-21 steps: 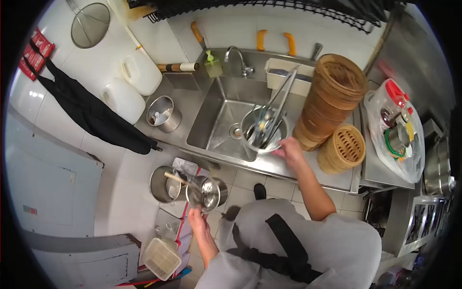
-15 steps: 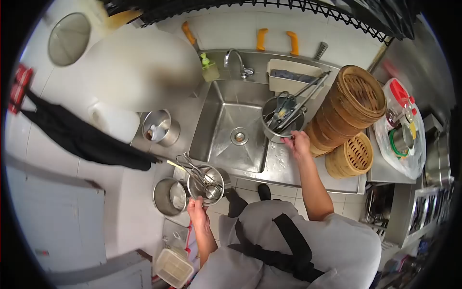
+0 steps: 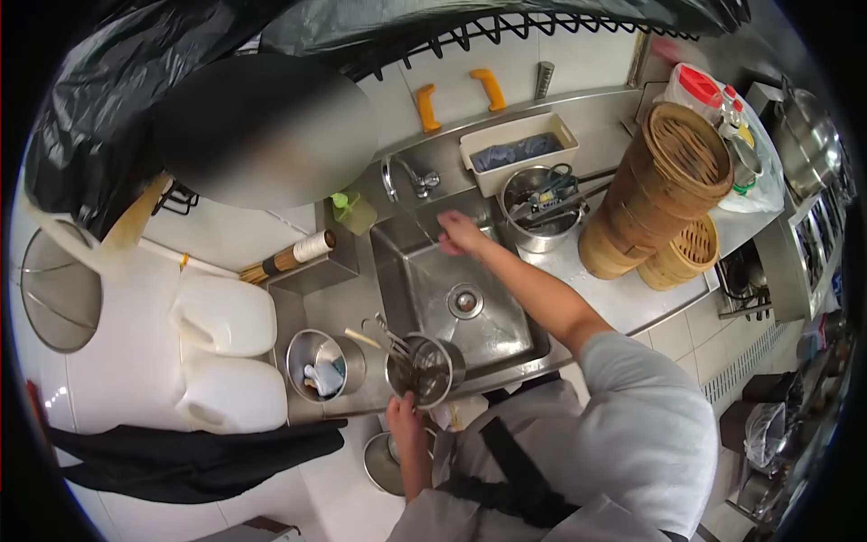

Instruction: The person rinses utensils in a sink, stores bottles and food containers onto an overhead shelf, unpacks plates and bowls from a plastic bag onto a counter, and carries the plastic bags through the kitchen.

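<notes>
My left hand (image 3: 405,410) is closed on the near rim of a steel pot (image 3: 436,382) with ladles and a wooden-handled tool in it, at the front left edge of the sink (image 3: 433,298). Over the back of the sink hangs my right hand (image 3: 460,233), its fingers curled, near the faucet (image 3: 391,181); whether it holds anything is too small to make out. To its right, a steel pot (image 3: 540,239) with scissors and tongs stands on the counter.
Bamboo steamers (image 3: 646,194) stack up at the right. A cream bin (image 3: 519,144) sits behind the sink, a green soap bottle (image 3: 354,215) at its back left. Another steel pot (image 3: 316,361) and white jugs (image 3: 230,393) are at the left.
My right hand has let go of the pot of tongs and moved left over the sink. My left hand has brought the ladle pot up to the sink edge. The view has turned.
</notes>
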Demonstrator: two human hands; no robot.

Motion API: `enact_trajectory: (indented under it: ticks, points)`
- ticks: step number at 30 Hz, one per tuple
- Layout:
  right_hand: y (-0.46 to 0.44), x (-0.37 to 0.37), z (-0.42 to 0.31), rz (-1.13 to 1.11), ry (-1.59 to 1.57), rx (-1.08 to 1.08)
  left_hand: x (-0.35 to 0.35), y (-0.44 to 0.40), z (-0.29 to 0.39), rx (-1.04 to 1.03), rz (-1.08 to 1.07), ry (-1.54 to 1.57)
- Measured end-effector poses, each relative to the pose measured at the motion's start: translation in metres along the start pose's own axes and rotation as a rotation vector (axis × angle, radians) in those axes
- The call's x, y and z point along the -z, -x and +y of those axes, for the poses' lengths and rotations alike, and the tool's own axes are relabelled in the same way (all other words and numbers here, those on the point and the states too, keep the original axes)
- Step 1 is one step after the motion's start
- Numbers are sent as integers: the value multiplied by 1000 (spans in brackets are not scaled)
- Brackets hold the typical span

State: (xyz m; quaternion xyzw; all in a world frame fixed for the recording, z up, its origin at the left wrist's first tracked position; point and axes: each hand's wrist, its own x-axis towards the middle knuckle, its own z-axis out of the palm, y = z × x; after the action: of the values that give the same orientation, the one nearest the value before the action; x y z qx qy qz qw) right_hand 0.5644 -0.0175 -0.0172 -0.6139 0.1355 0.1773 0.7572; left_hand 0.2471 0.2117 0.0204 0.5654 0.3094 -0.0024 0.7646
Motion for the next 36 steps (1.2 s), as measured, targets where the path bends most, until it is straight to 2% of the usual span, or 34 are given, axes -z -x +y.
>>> enact_trajectory:
  ticks: [2,4,5,7,9,10,12,15,16,18,19,20,23,26,28,32,36]
  points:
    - [-71,-5,-22,73,30,59,10,6,2,-15,-6,-10]
    - [-104,-5,-48,233,247,116,15,20,7,-11,18,-37]
    - [-124,-3,-51,214,244,107,21,26,9,-8,34,-66]
    - [-162,6,-43,219,395,-72,29,33,6,-1,71,-52]
    - [-173,5,-35,308,178,-47,30,37,5,-10,100,-8]
    - [-177,8,-39,286,181,-44,25,33,10,-20,118,-3]
    - [-182,14,-45,174,49,-262,14,28,18,-52,168,-178]
    - [-201,25,-36,137,4,-276,14,-17,14,-121,7,-326]
    - [-195,29,-37,144,11,-274,3,-36,16,-98,25,-298]
    - [-175,33,-42,44,218,214,-39,-71,31,-86,27,-261]
    - [-174,37,-41,143,989,572,-64,-84,42,-90,17,-257]
    - [-160,36,-40,148,1004,557,-71,-115,35,-93,8,-296]
    - [-75,33,-47,107,762,545,-113,-176,33,-127,-79,-226]
    - [-6,49,-8,-33,471,520,-135,-218,22,-137,-74,-211]
    - [46,67,17,-96,257,224,-141,-240,16,-111,-67,-196]
    - [124,104,71,-20,62,16,-148,-242,19,-90,-81,-151]
    - [147,115,71,96,32,-87,-135,-254,1,-27,-163,-187]
